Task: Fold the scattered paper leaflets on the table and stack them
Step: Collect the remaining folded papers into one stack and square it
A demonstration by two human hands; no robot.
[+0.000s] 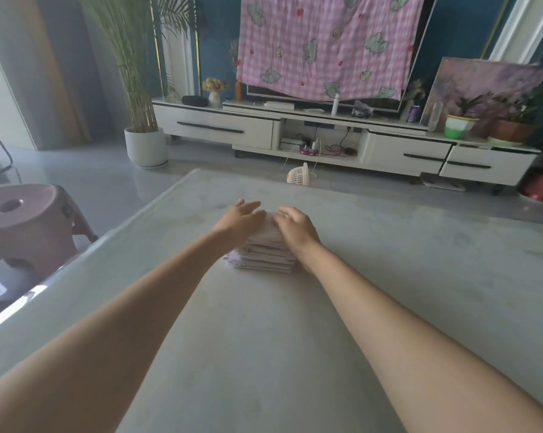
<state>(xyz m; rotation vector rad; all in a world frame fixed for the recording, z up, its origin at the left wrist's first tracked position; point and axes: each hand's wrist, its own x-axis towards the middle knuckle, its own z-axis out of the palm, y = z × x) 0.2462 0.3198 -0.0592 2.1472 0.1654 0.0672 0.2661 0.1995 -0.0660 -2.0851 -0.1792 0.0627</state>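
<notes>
A pale marbled table [373,276] fills the lower view, with a white TV cabinet [220,126] and a pink checked cloth [323,45] hanging beyond it. A pink stool [26,220] stands to the left. Near the table's middle sits a stack of folded leaflets [264,256]. The left hand [242,217] and right hand [295,225] lie flat on top, fingers spread, pressing down from either side.

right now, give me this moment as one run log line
left hand: flat on stack | right hand: flat on stack | leaflets: folded, one pile on table | loose leaflets: none in view
</notes>
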